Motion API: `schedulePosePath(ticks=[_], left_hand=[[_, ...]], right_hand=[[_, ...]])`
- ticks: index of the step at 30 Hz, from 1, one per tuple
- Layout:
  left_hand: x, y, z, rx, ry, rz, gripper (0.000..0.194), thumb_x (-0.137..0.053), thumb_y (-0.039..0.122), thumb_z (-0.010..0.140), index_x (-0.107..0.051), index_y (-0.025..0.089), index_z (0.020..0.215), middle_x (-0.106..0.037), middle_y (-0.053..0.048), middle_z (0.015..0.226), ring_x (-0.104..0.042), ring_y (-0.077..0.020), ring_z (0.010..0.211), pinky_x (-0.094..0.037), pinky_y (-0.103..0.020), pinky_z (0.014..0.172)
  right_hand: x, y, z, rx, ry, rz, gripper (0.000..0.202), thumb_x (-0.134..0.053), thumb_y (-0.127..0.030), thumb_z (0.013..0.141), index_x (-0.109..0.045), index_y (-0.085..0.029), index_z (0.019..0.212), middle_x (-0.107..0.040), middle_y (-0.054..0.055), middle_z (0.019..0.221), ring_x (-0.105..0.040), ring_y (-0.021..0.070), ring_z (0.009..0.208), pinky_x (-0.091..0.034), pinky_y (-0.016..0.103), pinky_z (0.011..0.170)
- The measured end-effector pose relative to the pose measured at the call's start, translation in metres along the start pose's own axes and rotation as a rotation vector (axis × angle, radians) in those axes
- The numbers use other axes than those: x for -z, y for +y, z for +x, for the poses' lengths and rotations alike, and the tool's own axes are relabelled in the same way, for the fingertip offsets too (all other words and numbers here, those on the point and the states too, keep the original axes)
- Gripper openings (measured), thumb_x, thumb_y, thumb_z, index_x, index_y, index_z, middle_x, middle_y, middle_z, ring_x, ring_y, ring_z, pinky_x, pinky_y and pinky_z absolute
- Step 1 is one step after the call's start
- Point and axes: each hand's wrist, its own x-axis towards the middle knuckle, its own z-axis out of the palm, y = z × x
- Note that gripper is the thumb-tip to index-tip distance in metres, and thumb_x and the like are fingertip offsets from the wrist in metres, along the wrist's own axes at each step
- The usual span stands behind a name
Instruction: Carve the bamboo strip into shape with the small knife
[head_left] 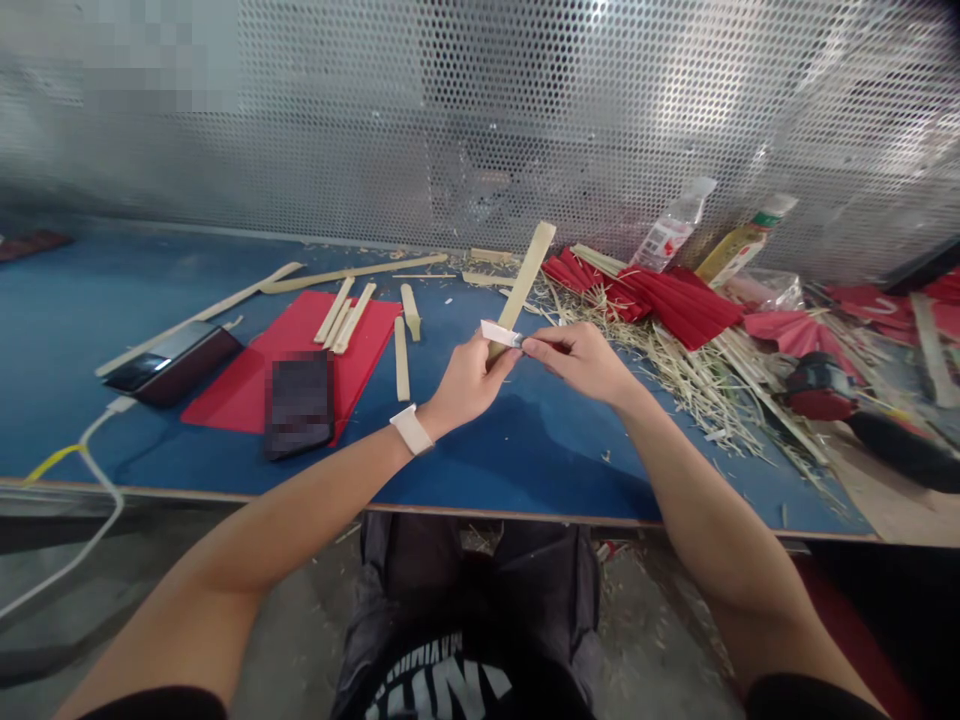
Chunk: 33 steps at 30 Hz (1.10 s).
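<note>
Over the middle of the blue table, my left hand is closed round the lower end of a flat bamboo strip, which points up and slightly right. My right hand pinches the grey end of a small flat white piece; its exact kind I cannot make out. That white piece lies across the bamboo strip just above my left hand. Short bamboo strips lie left of my hands, several of them on a red sheet.
A phone and a dark device with a white cable are at left. Bamboo shavings, red folded fans, two bottles and a power tool crowd the right. Perforated metal stands behind.
</note>
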Motion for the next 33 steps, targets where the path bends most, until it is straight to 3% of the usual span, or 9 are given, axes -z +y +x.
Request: schedulePosePath(ticks=[8,15,20,25,28,33], left_hand=[[-0.001,0.000,-0.001,-0.007,0.101,0.045,0.027,-0.069,0.041,0.108,-0.055,0.023,0.094,-0.062,0.001,0.072,-0.058,-0.0167,0.063,-0.041,-0.032,0.061],[0.000,0.006,0.000,-0.010,0.173,0.035,0.044,-0.068,0.051,0.111,-0.045,0.025,0.085,-0.045,0.005,0.067,-0.045,-0.0141,0.059,-0.035,-0.033,0.060],[-0.004,0.006,0.002,0.054,0.141,-0.109,0.047,-0.070,0.057,0.109,-0.046,0.025,0.085,-0.042,0.006,0.067,-0.042,-0.0132,0.060,-0.037,-0.031,0.058],[-0.006,0.002,0.004,0.074,0.124,-0.144,0.041,-0.082,0.044,0.102,-0.047,0.025,0.093,-0.051,0.005,0.075,-0.049,-0.0128,0.063,-0.044,-0.031,0.061],[-0.004,-0.001,0.005,0.044,0.079,-0.154,0.038,-0.079,0.047,0.105,-0.048,0.025,0.098,-0.054,0.004,0.076,-0.052,-0.0144,0.064,-0.045,-0.032,0.061],[-0.001,0.000,0.003,0.010,-0.001,-0.141,0.039,-0.076,0.051,0.107,-0.049,0.025,0.100,-0.054,0.003,0.077,-0.054,-0.0159,0.064,-0.045,-0.033,0.063]], right_hand=[[-0.005,-0.003,0.000,-0.025,0.042,0.020,0.068,-0.056,-0.080,0.107,-0.058,-0.022,0.071,-0.045,-0.002,0.059,-0.037,0.0146,0.061,-0.029,0.034,0.060],[-0.028,-0.001,0.003,-0.037,0.203,0.091,0.074,-0.052,-0.089,0.104,-0.057,-0.023,0.072,-0.046,-0.002,0.061,-0.039,0.0147,0.060,-0.030,0.034,0.061],[-0.031,0.006,0.005,-0.059,0.352,0.104,0.078,-0.048,-0.094,0.102,-0.074,-0.021,0.091,-0.050,-0.001,0.063,-0.045,0.0168,0.061,-0.033,0.034,0.061],[-0.013,0.007,0.003,0.026,0.177,-0.012,0.075,-0.049,-0.090,0.105,-0.066,-0.022,0.078,-0.047,-0.001,0.061,-0.040,0.0158,0.061,-0.032,0.034,0.062],[-0.004,0.006,0.002,0.058,0.047,-0.048,0.070,-0.053,-0.083,0.107,-0.059,-0.023,0.072,-0.043,-0.003,0.059,-0.037,0.0148,0.060,-0.030,0.034,0.061],[0.001,0.009,0.002,0.050,-0.011,-0.053,0.062,-0.054,-0.073,0.110,-0.063,-0.022,0.074,-0.047,-0.003,0.060,-0.037,0.0147,0.061,-0.031,0.033,0.062]])
